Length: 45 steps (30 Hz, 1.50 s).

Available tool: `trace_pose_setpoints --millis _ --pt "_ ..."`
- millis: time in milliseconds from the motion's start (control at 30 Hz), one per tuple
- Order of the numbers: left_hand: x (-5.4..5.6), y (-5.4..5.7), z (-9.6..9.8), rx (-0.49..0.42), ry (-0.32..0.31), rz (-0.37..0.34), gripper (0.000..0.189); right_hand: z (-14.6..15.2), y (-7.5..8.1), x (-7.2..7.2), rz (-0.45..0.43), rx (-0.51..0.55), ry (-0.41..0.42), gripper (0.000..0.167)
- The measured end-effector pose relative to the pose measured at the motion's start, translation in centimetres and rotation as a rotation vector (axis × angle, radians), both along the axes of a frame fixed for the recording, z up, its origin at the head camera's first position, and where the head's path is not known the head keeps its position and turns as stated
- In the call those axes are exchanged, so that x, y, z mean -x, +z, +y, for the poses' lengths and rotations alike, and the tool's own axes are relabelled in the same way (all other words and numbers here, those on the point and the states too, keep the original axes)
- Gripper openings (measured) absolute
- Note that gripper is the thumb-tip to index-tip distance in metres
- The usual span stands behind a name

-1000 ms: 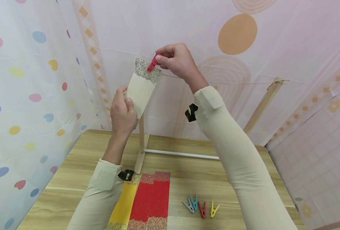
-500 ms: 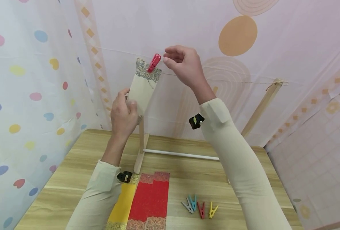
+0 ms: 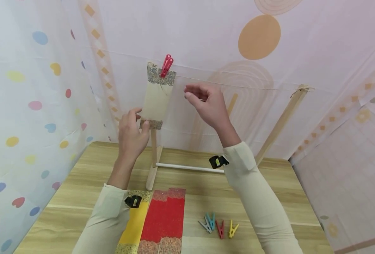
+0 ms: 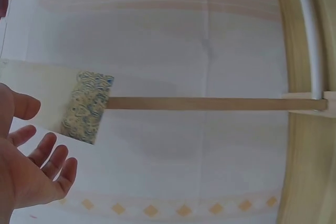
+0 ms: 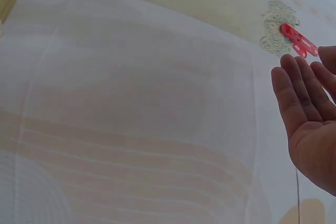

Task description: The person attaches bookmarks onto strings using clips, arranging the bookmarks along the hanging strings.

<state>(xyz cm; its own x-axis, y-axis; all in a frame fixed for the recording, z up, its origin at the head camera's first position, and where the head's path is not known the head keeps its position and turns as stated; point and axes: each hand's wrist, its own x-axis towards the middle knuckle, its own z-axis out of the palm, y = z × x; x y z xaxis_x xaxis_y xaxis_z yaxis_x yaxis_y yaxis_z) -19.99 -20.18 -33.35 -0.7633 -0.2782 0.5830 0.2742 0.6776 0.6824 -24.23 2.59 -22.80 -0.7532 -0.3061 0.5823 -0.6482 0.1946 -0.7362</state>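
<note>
A cream paper card point(image 3: 157, 102) with patterned bands at both ends hangs at the left end of a thin string point(image 3: 225, 84). A red clothespin point(image 3: 166, 66) clips its top edge, also seen in the right wrist view as a red clothespin point(image 5: 298, 39). My left hand point(image 3: 131, 134) is beside the card's lower left edge; in the left wrist view its fingers point(image 4: 48, 150) are spread and loosely bent, gripping nothing. My right hand point(image 3: 209, 106) hovers to the right of the card, below the string, holding nothing, its fingers nearly straight in the right wrist view.
Wooden posts point(image 3: 281, 123) hold the string, joined low down by a white rod point(image 3: 190, 167). On the wooden table point(image 3: 67, 187) lie red cards point(image 3: 165, 218), a yellow card point(image 3: 138, 222) and grey, blue, red and yellow clothespins point(image 3: 220, 229). Patterned curtains stand behind and beside.
My right hand has let go of the red clothespin and moved down and to the right. My left hand has released the card, which now hangs straighter from the string.
</note>
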Motion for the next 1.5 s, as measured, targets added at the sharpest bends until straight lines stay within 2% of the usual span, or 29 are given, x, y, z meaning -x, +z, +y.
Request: trace_pose_setpoints --millis 233,400,500,600,767,867,967,1100,1233,1333,1500 --pt "-1.4 -1.4 -1.4 -0.017 0.013 -0.074 0.048 1.6 -2.6 -1.3 -0.024 -0.016 -0.017 0.025" --pt "-2.8 -2.1 -2.1 0.054 0.011 -0.140 0.051 2.4 -4.0 -2.6 0.006 -0.027 -0.029 0.024" --pt "-3.6 -2.7 -2.4 0.130 -0.005 -0.139 0.052 2.7 -5.1 -3.6 0.043 -0.051 -0.046 0.024" --pt "-4.3 -3.2 -2.6 0.207 -0.020 -0.093 0.054 3.2 -6.2 -4.4 0.090 -0.076 -0.060 0.024" --pt "-5.2 -4.7 -3.1 0.456 -0.036 0.011 0.063 4.3 -8.0 -5.1 0.172 -0.212 -0.076 0.036" --pt "-6.0 -5.6 -3.4 0.590 -0.044 0.016 0.067 4.9 -9.3 -5.5 0.210 -0.301 -0.104 0.043" --pt "-6.9 -6.3 -3.5 0.643 -0.061 -0.055 0.067 5.3 -10.9 -6.0 0.215 -0.351 -0.143 0.047" --pt "-7.9 -7.8 -3.7 0.661 -0.085 -0.148 0.069 5.8 -13.4 -6.8 0.212 -0.408 -0.178 0.051" --pt "-8.6 -9.1 -4.1 0.677 -0.072 -0.238 0.073 6.2 -15.8 -7.5 0.212 -0.479 -0.187 0.057" --pt "-8.9 -10.0 -4.5 0.697 -0.045 -0.265 0.075 6.4 -17.3 -8.0 0.189 -0.546 -0.173 0.064" --pt "-9.5 -11.8 -5.3 0.730 -0.018 -0.258 0.077 6.6 -19.5 -8.8 0.113 -0.608 -0.164 0.071"
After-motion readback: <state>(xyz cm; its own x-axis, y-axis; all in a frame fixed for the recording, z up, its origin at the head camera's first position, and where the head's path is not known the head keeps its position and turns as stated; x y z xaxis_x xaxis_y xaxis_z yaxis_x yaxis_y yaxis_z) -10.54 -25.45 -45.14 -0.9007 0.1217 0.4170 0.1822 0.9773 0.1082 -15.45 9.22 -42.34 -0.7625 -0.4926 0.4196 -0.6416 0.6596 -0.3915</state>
